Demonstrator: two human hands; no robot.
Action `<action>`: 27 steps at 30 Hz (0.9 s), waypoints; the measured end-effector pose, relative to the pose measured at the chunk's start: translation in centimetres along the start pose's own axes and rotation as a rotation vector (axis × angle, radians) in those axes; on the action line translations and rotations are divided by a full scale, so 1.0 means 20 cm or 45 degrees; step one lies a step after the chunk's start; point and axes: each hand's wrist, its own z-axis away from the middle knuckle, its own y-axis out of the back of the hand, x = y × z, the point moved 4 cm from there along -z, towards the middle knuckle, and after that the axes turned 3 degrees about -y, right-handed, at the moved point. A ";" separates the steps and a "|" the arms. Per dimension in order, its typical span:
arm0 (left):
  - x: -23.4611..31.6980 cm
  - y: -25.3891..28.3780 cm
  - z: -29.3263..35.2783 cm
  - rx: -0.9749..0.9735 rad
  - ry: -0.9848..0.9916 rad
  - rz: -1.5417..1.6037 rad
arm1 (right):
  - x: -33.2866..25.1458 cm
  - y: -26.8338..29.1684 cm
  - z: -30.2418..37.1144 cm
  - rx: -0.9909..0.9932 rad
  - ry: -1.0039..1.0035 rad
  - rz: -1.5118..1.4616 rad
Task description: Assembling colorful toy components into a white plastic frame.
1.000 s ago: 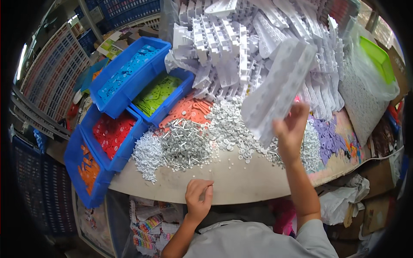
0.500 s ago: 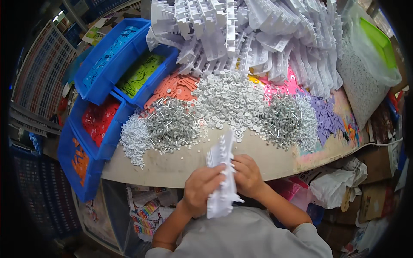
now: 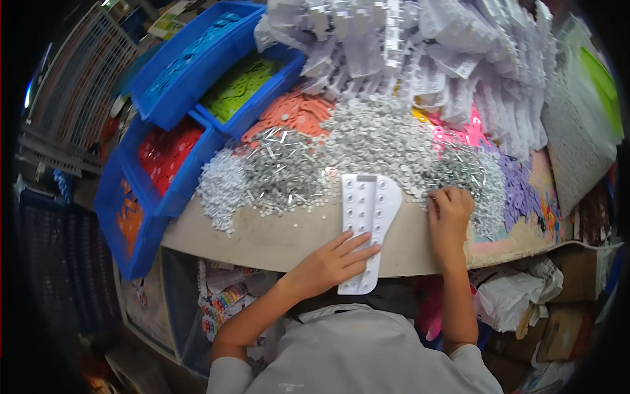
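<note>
A white plastic board, straight on one side and curved on the other, lies on the near part of the table with rows of round holes or studs facing up. My left hand rests on its lower half, fingers spread and laid flat. My right hand is to the right of the board, at the near edge of a pile of short metal pins. Its fingers are curled together, and whatever they may pinch is hidden. Beyond the board spreads a heap of small pale grey discs.
Blue bins with coloured flat pieces stand at the left. White boards are stacked high at the back. More metal pins, small white bits and purple pieces cover the table. A clear bag stands far right.
The white board, held up in both hands before, now lies on the table. My left hand has opened flat on it; my right hand has let go and moved right to the pins.
</note>
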 end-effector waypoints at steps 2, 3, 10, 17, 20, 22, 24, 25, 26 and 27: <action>-0.02 0.00 -0.02 -0.027 0.007 0.056 | 0.00 -0.03 -0.01 -0.064 -0.057 0.084; -0.03 0.00 -0.02 -0.028 0.030 0.048 | -0.01 -0.04 -0.01 -0.075 -0.043 0.067; -0.18 0.18 0.00 0.267 0.365 0.424 | -0.01 -0.08 0.00 -0.111 -0.018 0.128; -0.42 0.21 0.02 0.299 0.635 -0.584 | -0.13 -0.04 0.02 -0.086 -0.243 -0.550; -0.44 0.18 0.03 0.308 0.663 -0.615 | -0.25 -0.08 -0.03 -0.147 -0.174 -0.764; -0.44 0.18 0.02 0.302 0.679 -0.603 | -0.33 -0.11 -0.08 -0.167 0.007 -0.773; -0.42 0.18 0.00 0.297 0.701 -0.600 | -0.39 -0.15 -0.13 -0.181 0.001 -0.850; -0.40 0.21 0.00 0.432 0.688 -0.606 | -0.40 -0.17 -0.16 -0.178 -0.001 -0.851; -0.37 0.24 0.00 0.566 0.675 -0.610 | -0.41 -0.20 -0.18 -0.192 -0.005 -0.851; -0.35 0.26 0.00 0.565 0.672 -0.610 | -0.41 -0.22 -0.20 -0.207 -0.009 -0.851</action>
